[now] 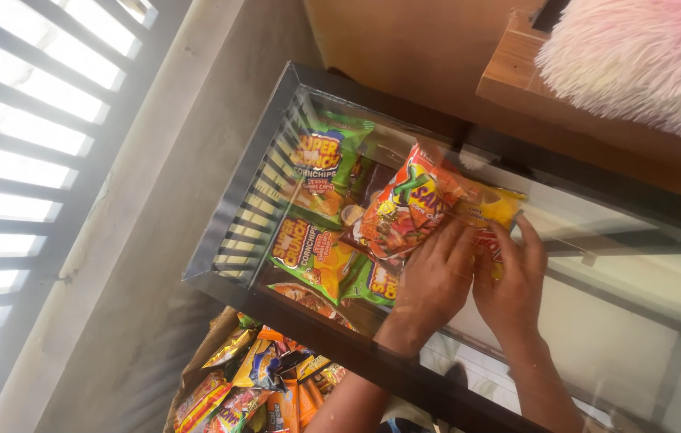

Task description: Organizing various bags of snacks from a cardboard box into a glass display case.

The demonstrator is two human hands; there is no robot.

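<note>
Head view: inside the dark-framed glass display case (pixel 236 192), your left hand (pixel 432 281) and right hand (pixel 510 281) pinch a shiny red-and-yellow foil snack packet (pixel 408 204), fingers curled on its lower edge. Beside it in the case lie green corn-chip bags (pixel 316 252); below the case sits an open bag of mixed snack packets (pixel 256 385).

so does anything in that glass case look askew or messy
Mildly. The green corn chip bags lie roughly in line, but the orange-red snack packet under the left hand and right hand sits tilted across them. Nothing looks spilled or torn.
</note>
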